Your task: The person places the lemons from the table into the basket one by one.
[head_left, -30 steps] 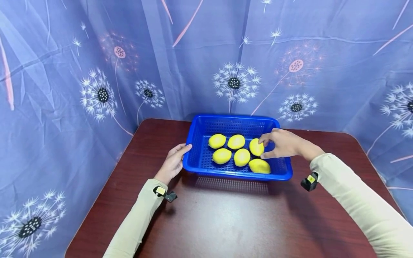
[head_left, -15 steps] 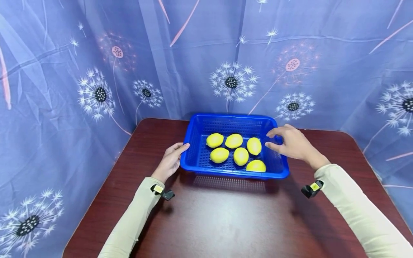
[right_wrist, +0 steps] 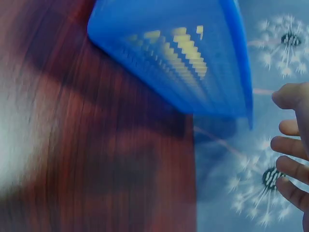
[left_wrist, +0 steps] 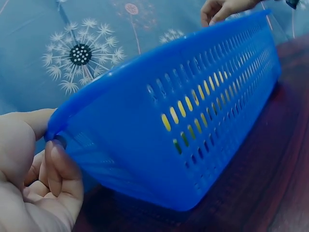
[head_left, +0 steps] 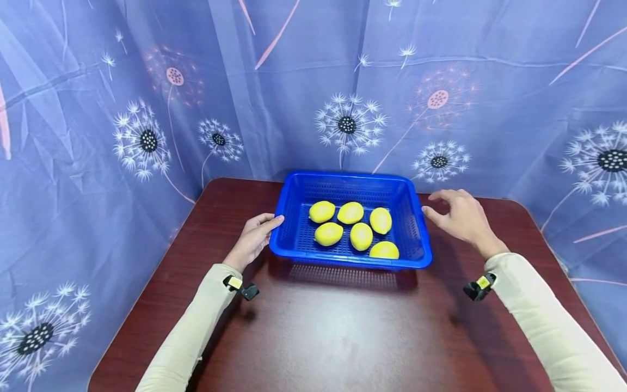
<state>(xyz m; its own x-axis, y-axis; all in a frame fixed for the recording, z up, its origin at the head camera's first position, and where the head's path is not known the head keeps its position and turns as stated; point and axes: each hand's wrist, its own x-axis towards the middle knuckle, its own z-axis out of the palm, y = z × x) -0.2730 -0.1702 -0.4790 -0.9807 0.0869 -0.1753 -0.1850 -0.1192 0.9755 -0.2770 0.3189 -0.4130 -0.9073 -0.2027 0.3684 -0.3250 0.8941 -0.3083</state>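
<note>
A blue plastic basket point(head_left: 350, 260) with slotted walls stands at the back of the table, several yellow lemons point(head_left: 361, 236) lying loose on its floor. My left hand point(head_left: 252, 239) grips the basket's left rim, thumb on top and fingers curled beneath, as the left wrist view shows close up. Just off the basket's right end, my right hand point(head_left: 458, 218) hovers with thumb and fingers spread and nothing between them. In the right wrist view the fingers point(right_wrist: 292, 166) of that hand are apart from the basket wall point(right_wrist: 159, 53). Lemons show yellow through the slots.
The dark red-brown wooden table point(head_left: 333, 332) reaches toward me in front of the basket. Behind it and to both sides hangs a blue curtain point(head_left: 294, 109) with dandelion prints, close to the table's back edge. A small black camera sits on each sleeve cuff.
My right hand has withdrawn from the lemon at the basket's right side, up and rightward past the rim. The left hand keeps its grip on the left rim.
</note>
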